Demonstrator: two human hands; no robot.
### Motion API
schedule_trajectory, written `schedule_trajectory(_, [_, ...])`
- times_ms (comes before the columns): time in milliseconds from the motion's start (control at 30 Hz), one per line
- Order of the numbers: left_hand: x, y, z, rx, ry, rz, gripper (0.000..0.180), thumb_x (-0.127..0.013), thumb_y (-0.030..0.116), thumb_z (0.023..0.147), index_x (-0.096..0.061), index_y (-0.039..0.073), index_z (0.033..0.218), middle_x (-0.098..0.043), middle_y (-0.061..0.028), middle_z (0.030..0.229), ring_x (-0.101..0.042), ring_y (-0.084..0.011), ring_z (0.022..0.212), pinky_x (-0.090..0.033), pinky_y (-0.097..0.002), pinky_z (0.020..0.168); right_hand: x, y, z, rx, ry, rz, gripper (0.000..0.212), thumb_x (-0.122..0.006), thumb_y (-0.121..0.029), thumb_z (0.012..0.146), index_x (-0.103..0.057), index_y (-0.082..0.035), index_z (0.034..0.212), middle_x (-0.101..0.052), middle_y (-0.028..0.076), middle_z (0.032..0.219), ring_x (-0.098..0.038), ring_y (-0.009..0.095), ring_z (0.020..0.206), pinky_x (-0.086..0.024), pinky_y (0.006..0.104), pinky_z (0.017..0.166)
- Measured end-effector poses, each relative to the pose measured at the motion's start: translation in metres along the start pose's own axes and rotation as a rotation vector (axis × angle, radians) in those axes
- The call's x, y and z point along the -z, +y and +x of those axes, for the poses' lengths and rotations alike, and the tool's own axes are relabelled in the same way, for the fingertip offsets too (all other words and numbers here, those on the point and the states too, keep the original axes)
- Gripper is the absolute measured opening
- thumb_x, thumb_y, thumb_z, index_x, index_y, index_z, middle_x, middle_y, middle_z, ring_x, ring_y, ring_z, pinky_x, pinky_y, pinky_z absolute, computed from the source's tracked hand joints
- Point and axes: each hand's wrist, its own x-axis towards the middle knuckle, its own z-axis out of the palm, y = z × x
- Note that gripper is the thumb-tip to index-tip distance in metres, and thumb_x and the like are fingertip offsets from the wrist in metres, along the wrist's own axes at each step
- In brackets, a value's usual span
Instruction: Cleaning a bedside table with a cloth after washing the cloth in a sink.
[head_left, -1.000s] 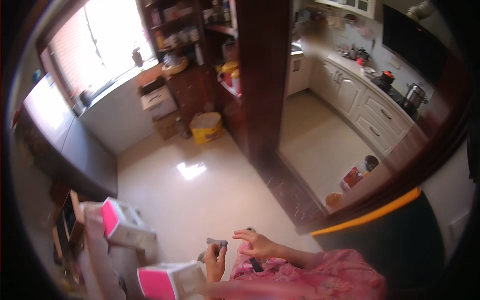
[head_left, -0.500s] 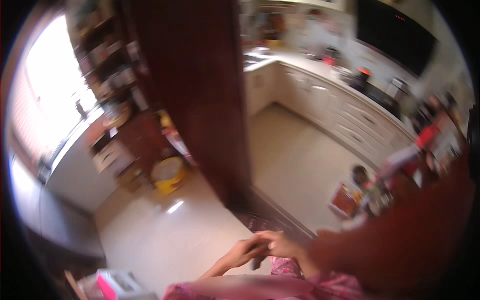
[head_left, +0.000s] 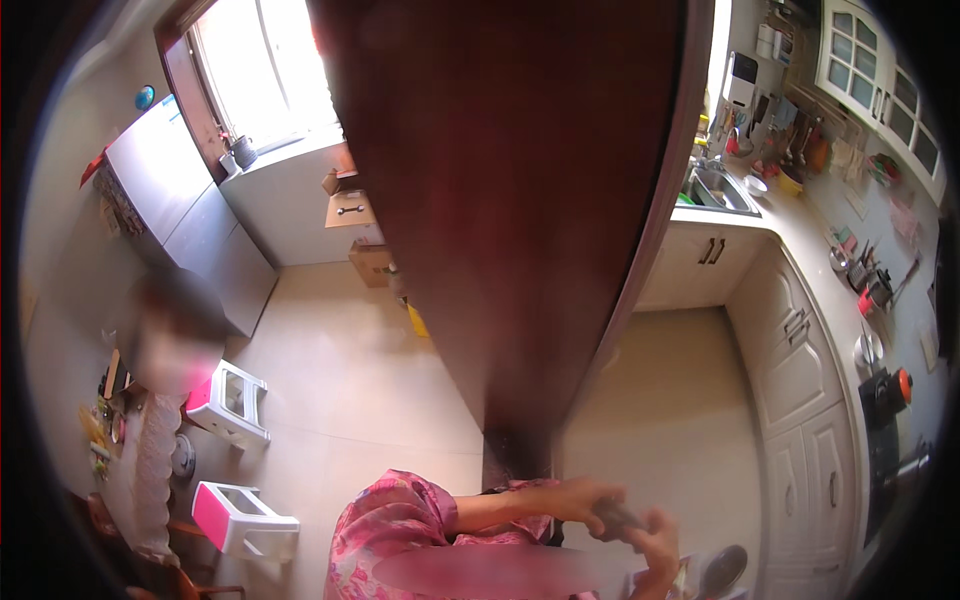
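"Two bare hands were close together, the left hand (head_left: 585, 500) and the right hand (head_left: 657, 545). Were they holding something?"

"Yes. Both of them gripped one dark grey thing (head_left: 618, 515). It was right between them. The left hand had its fingers bent round one end, and the right hand pinched the other end."

"What was it?"

"I couldn't tell. It was small and blurry, and the fingers hid some of it."

"What was near the hands?"

"Pink flowery clothes (head_left: 395, 515) were just to the left of the left hand. A dark round thing (head_left: 723, 570) was near the right hand, a bit more to the right."

"And farther off?"

"Well to the left of the hands were two white stools with pink tops, a near stool (head_left: 262, 535) and a far stool (head_left: 238, 418). Past them was a tall grey fridge (head_left: 190, 195)."

"What about in front?"

"A big dark red-brown panel (head_left: 510, 200) stood up tall beyond the hands."

"And on the right?"

"Cream cupboards (head_left: 790, 365) were well to the right of the right hand. Above them was a long counter (head_left: 815, 270). It had a black pot with an orange lid (head_left: 905, 384) on it, and a metal sink (head_left: 722, 190) way ahead."
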Motion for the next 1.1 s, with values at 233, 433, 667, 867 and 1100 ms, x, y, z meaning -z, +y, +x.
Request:
schedule_trajectory(233, [0.04, -0.091, 0.177, 0.329, -0.04, -0.081, 0.033, -0.071, 0.022, 0.07, -0.066, 0.006, 0.098, -0.066, -0.0083, 0.084, -0.061, -0.0196, 0.081, -0.046, -0.0332, 0.072, 0.133, -0.031, 0.152, 0.001, 0.208, 0.022, 0.033, -0.071, -0.004, 0.069, -0.055, -0.001, 0.098, -0.057, 0.004, 0.074, -0.055, 0.012, 0.07, -0.045, 0.0245, 0.064])
schedule_trajectory(433, [0.109, -0.072, 0.353, 0.421, 0.166, -0.701, 0.037, -0.07, 0.021, 0.077, -0.059, 0.001, 0.106, -0.063, -0.0046, 0.097, -0.057, -0.0123, 0.089, -0.042, -0.0277, 0.081, 0.252, -0.042, 0.301, 0.079, 0.224, 0.104, 0.063, -0.08, -0.012, 0.063, -0.052, -0.002, 0.119, -0.056, 0.012, 0.101, -0.056, 0.019, 0.094, -0.048, 0.0315, 0.08])
schedule_trajectory(667, [0.168, -0.101, 0.521, 0.392, 0.111, -1.13, 0.038, -0.061, 0.028, 0.086, -0.052, 0.009, 0.119, -0.058, -0.0001, 0.109, -0.054, -0.0117, 0.101, -0.045, -0.0288, 0.084, 0.321, -0.062, 0.447, 0.311, 0.019, -0.199, 0.077, -0.082, -0.018, 0.06, -0.047, -0.002, 0.127, -0.047, 0.017, 0.127, -0.047, 0.027, 0.117, -0.04, 0.0363, 0.097])
schedule_trajectory(867, [0.232, -0.118, 0.636, 0.429, 0.314, -1.305, 0.038, -0.062, 0.027, 0.086, -0.051, 0.012, 0.119, -0.056, 0.0012, 0.113, -0.053, -0.0141, 0.104, -0.045, -0.0356, 0.089, 0.4, -0.05, 0.58, 0.107, -0.066, 0.273, 0.029, -0.052, -0.001, 0.076, -0.059, 0.001, 0.104, -0.061, 0.004, 0.094, -0.058, 0.012, 0.086, -0.048, 0.0262, 0.079])
schedule_trajectory(1100, [0.345, -0.175, 0.759, 0.41, 0.605, -0.984, 0.048, -0.068, 0.003, 0.075, -0.049, 0.005, 0.119, -0.058, -0.0064, 0.109, -0.056, -0.0165, 0.1, -0.047, -0.0324, 0.086, 0.499, -0.134, 0.766, 0.12, -0.079, 0.424, 0.032, -0.053, -0.003, 0.078, -0.055, -0.002, 0.11, -0.059, 0.005, 0.094, -0.057, 0.011, 0.075, -0.052, 0.0248, 0.053])
